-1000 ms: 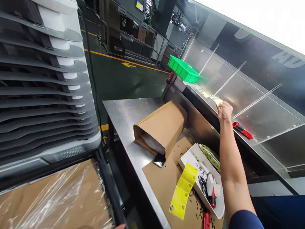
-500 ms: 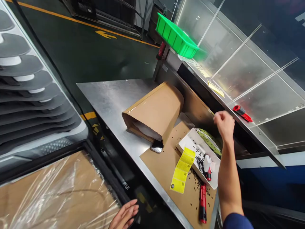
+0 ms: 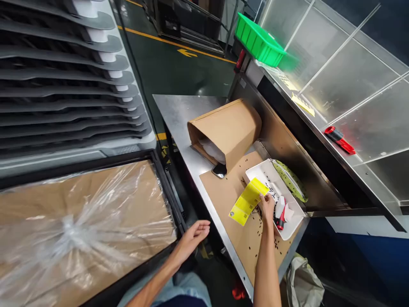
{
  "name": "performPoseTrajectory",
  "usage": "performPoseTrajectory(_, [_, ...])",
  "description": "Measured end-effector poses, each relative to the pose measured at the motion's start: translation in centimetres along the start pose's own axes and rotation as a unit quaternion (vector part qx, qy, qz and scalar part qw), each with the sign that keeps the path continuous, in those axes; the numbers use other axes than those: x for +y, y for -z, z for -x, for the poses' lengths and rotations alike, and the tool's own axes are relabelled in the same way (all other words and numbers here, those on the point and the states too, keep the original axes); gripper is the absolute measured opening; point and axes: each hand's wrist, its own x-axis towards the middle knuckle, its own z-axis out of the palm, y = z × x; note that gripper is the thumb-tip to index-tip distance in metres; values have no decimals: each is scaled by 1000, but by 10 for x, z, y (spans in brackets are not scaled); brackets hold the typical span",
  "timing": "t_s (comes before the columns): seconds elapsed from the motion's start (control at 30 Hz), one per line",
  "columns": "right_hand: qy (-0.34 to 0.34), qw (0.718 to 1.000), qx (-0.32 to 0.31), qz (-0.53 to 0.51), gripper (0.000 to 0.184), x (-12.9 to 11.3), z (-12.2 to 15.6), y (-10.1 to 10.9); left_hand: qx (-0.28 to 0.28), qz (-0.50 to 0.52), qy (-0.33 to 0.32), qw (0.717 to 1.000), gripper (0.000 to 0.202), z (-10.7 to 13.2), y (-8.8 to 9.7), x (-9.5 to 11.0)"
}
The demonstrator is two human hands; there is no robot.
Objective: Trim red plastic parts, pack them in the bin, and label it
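Note:
My right hand (image 3: 267,206) pinches the right edge of a yellow printed label sheet (image 3: 244,204), thumb and fingers closed on it. The sheet lies partly over a white tray (image 3: 295,221) that holds small black pieces, white scraps and a red-and-black tool (image 3: 280,222). Small black pieces are also scattered on the cardboard (image 3: 220,194) below. My left hand (image 3: 196,232) hangs beside the bench's front edge, its fingers loosely stretched and holding nothing. My right forearm hides part of the cardboard.
A big paper bag (image 3: 230,128) lies on the metal bench (image 3: 179,115), with a phone (image 3: 219,170) at its mouth. Behind the tray is a green pouch (image 3: 289,179). A green bin (image 3: 258,42) and a red tool (image 3: 339,140) sit on the shelf. Plastic-wrapped cardboard (image 3: 128,204) stands left.
My right hand has come down from above the bench's back edge and taken hold of the yellow label sheet. My left hand has moved up and further into view. The view has shifted.

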Motion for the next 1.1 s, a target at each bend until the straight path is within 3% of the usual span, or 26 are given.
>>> performPoseTrajectory(0.13, [12, 991, -87, -99, 55, -29, 54, 15, 11, -81, -109, 991, 90, 4, -20, 24])
performPoseTrajectory(0.23, [-31, 968, -148, -199, 56, -52, 100, 25, 9, -182, -175, 967, 111, 20, -23, 48])
performPoseTrajectory(0.3, [-64, 955, -160, -241, 56, -59, 122, 27, 0, -196, -196, 961, 102, 33, -16, 59])
performPoseTrajectory(0.37, [-88, 946, -174, -258, 55, -60, 134, 24, -39, -153, -196, 968, 73, 47, -3, 62])
performPoseTrajectory(0.47, [-120, 937, -188, -269, 58, -50, 138, 11, -121, -50, -139, 982, 37, 68, 20, 56])
performPoseTrajectory(0.6, [-169, 925, -182, -289, 55, -25, 131, -8, -133, 26, -83, 987, 48, 91, 41, 46])
performPoseTrajectory(0.7, [-170, 933, -180, -263, 49, -4, 127, -10, -116, 59, -66, 989, 54, 101, 49, 44])
performPoseTrajectory(0.77, [-160, 954, -151, -203, 55, 5, 125, -7, -105, 62, -59, 991, 49, 106, 51, 46])
performPoseTrajectory(0.83, [-101, 989, -77, -81, 68, 2, 127, -4, -97, 51, -55, 992, 40, 109, 53, 50])
performPoseTrajectory(0.9, [6, 998, -43, 39, 70, -13, 133, -5, -98, 37, -53, 993, 33, 111, 55, 56])
performPoseTrajectory(0.93, [57, 993, -74, 71, 65, -25, 138, -8, -101, 25, -55, 993, 29, 112, 55, 59])
performPoseTrajectory(1.0, [123, 964, -227, 72, 52, -53, 149, -18, -104, -25, -73, 992, 25, 113, 55, 67])
performPoseTrajectory(1.1, [161, 879, -446, 57, 41, -88, 162, -39, -99, -129, -112, 980, 20, 114, 56, 80])
